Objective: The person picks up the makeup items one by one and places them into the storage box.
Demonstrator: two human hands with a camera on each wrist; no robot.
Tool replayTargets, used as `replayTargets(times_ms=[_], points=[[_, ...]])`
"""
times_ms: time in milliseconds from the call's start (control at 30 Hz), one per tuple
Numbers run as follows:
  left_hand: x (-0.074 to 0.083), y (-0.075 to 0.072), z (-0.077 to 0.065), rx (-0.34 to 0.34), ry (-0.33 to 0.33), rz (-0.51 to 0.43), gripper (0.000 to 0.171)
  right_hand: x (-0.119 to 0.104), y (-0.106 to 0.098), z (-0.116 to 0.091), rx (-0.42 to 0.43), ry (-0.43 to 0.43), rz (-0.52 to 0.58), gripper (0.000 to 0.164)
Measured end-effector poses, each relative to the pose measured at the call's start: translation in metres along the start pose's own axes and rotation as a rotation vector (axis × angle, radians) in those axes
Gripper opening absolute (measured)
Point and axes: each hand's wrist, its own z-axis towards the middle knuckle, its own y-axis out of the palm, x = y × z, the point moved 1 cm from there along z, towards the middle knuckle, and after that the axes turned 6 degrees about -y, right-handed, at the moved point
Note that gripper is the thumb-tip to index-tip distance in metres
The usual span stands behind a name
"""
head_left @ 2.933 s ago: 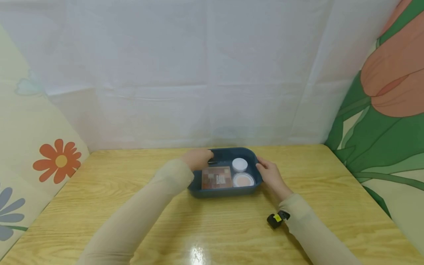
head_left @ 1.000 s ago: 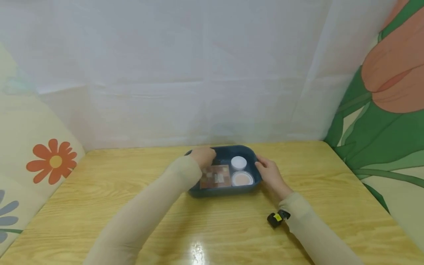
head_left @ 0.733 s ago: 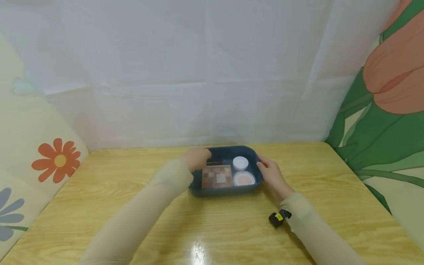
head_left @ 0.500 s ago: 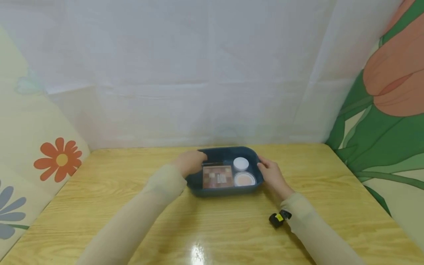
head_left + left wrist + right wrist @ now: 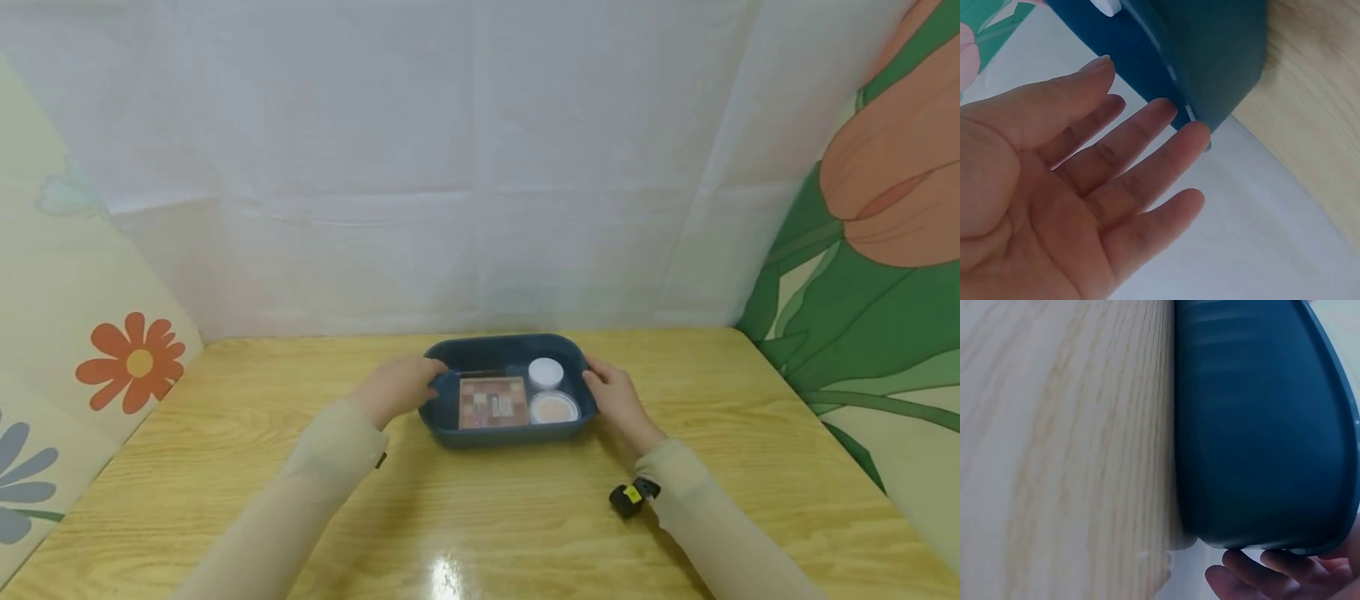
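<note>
A dark blue plastic storage bin [image 5: 495, 437] sits on the table. Inside it lie an eyeshadow palette [image 5: 492, 403], a white round lidded item [image 5: 546, 372], a clear-rimmed round compact [image 5: 553, 408] with a pinkish centre, and a thin dark stick [image 5: 480, 372] along the back. My left hand [image 5: 397, 387] is at the bin's left end; in the left wrist view its fingers [image 5: 1141, 175] are spread and loosely bent by the rim, holding nothing. Whether they touch the rim I cannot tell. My right hand [image 5: 617, 396] grips the right end, thumb over the rim and fingers outside.
The wood-grain table [image 5: 480, 525] extends on both sides of the bin and in front of it. A white cloth [image 5: 472, 167] hangs behind. Flower-printed panels [image 5: 885, 333] flank the table. A black wrist camera [image 5: 626, 500] juts out beneath the right sleeve.
My left hand has drawn out of the bin's back left area and moved left to its left end, uncovering the rim and more of the stick. The right hand keeps its grip.
</note>
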Motion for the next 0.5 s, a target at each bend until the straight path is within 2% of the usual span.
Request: replayTargets(times_ms=[333,500], points=[[-0.001,0.003,-0.016,0.038,-0.003,-0.019,0.038,-0.003,-0.001,0.000,-0.013,-0.001,-0.025,0.042],[-0.006,0.008,-0.023,0.073,0.012,-0.036,0.038,-0.001,0.000,0.001,-0.011,-0.009,-0.020,0.042]])
